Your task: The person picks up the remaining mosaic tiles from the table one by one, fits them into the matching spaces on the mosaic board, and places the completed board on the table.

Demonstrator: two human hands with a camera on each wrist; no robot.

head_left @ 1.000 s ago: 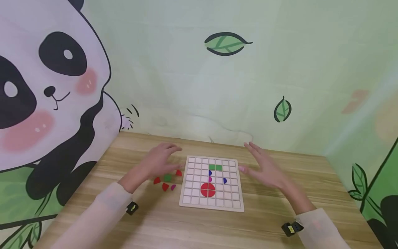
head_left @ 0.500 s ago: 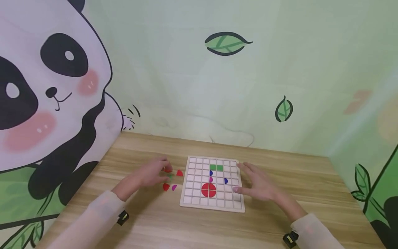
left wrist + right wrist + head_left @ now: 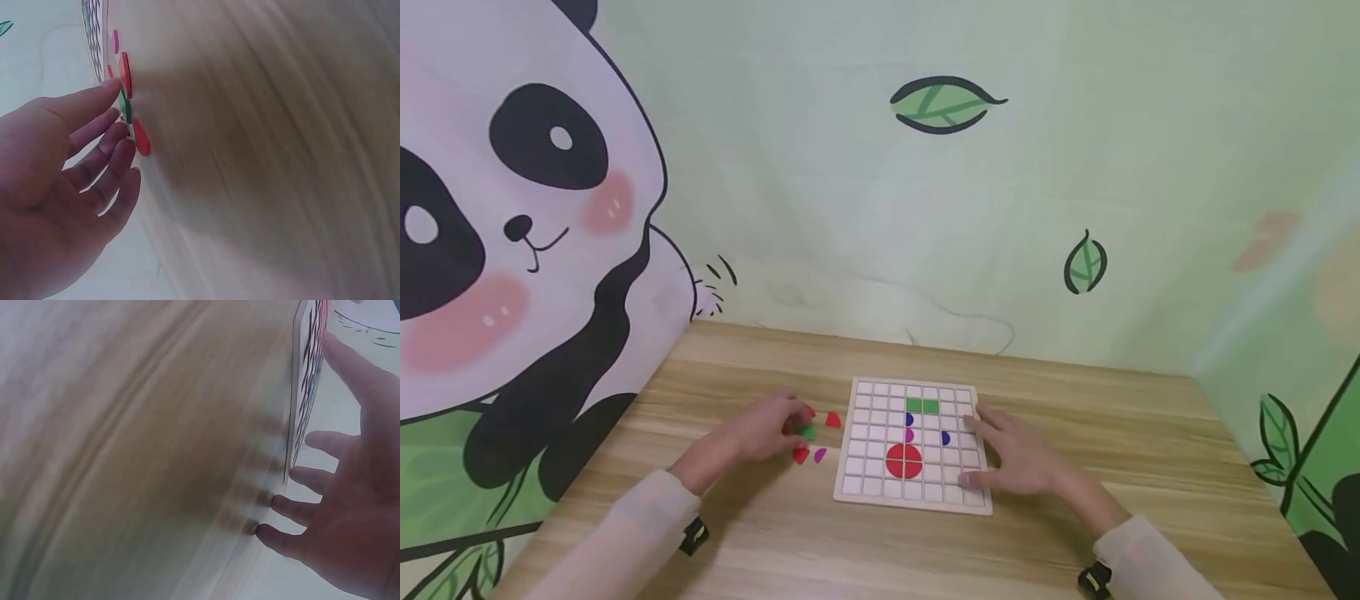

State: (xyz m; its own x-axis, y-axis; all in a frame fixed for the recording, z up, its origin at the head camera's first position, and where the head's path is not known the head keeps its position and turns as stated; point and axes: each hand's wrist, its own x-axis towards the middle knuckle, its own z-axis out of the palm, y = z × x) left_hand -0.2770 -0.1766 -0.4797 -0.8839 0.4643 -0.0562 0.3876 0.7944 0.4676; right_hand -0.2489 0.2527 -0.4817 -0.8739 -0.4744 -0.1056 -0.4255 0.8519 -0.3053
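A white grid board [image 3: 871, 492] lies on the table, bearing two green squares [image 3: 922, 406], two blue half-circles [image 3: 946, 437], a magenta half-circle [image 3: 910, 435] and red quarters forming a circle [image 3: 903, 461]. Left of it, my left hand [image 3: 763, 429] reaches over loose pieces, thumb and bent fingers apart on either side of a green piece [image 3: 125, 106]. Red pieces [image 3: 833, 420] and a magenta half-circle piece [image 3: 820, 456] lie around that hand; one red piece is partly hidden by fingers. My right hand [image 3: 1018, 458] spreads its fingers over the board's right edge, thumb above the lower right squares.
The wooden table [image 3: 880, 550] ends at the back against a pale green wall cloth [image 3: 820, 208] with a large panda print [image 3: 625, 317] at the left. Dark devices [image 3: 695, 535] are strapped at both wrists.
The left hand has drawn back slightly and lowered to the loose pieces, its fingers bending more. The right hand has come down and leftward from beside the board to its right edge.
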